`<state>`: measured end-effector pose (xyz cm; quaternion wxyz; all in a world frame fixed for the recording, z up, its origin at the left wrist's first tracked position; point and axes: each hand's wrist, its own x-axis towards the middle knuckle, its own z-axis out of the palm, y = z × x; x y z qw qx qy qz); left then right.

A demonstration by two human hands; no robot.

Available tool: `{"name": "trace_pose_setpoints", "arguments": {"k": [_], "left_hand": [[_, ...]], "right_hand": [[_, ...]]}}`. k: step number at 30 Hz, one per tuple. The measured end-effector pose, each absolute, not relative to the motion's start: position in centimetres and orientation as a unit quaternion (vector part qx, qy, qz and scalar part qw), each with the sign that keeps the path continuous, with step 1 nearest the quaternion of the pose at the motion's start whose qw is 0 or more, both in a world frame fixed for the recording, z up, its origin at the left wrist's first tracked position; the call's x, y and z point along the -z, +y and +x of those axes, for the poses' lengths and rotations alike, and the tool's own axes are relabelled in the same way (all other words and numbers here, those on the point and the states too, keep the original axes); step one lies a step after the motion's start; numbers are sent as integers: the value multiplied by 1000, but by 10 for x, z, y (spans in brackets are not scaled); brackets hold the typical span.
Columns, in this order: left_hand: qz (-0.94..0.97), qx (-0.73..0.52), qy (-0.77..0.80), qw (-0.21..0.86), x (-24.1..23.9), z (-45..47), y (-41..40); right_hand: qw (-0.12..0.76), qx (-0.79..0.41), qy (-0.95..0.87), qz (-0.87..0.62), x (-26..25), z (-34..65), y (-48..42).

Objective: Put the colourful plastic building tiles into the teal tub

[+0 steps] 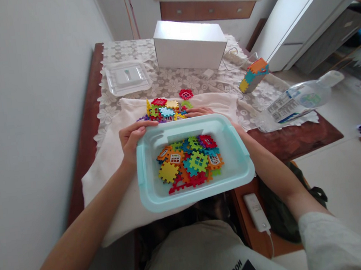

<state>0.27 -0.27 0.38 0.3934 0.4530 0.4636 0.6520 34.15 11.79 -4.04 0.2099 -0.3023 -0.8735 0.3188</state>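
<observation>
The left hand (132,140) grasps the far left corner of a pale-blue plastic tub (190,200) of interlocking building pieces (198,161). The right hand (200,112) reaches beyond its far rim, fingers beside a pile of pieces (167,112) on the bench (85,136); its grip I cannot tell. Positioning the tub seems in hand; the next move likely calls for steady support.

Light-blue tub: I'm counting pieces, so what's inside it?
The tub holds piled toothed plastic pieces, including yellow, orange, red, green and blue, some windowed. Lower ones are partly covered; anything fully buried can't be seen.
</observation>
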Motion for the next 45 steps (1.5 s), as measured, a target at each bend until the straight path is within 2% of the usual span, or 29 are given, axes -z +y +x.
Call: {"name": "trace_pose_setpoints", "arguments": {"k": [6, 13, 26, 35, 40, 45], "left_hand": [[453, -656, 466, 385, -1, 2, -2], [454, -646, 470, 395, -1, 1, -2], [453, -648, 466, 396, -2, 1, -3], [452, -662, 442, 402, 0, 2, 0], [458, -664, 440, 396, 0, 2, 1], [459, -660, 447, 393, 0, 1, 1]], "right_hand": [[219, -297, -858, -358, 47, 345, 122], [208, -286, -865, -356, 49, 348, 127], [214, -276, -848, -400, 28, 366, 134], [104, -255, -873, -404, 18, 366, 127], [121, -217, -874, -418, 12, 367, 122], [149, -229, -871, -409, 21, 368, 131]]}}
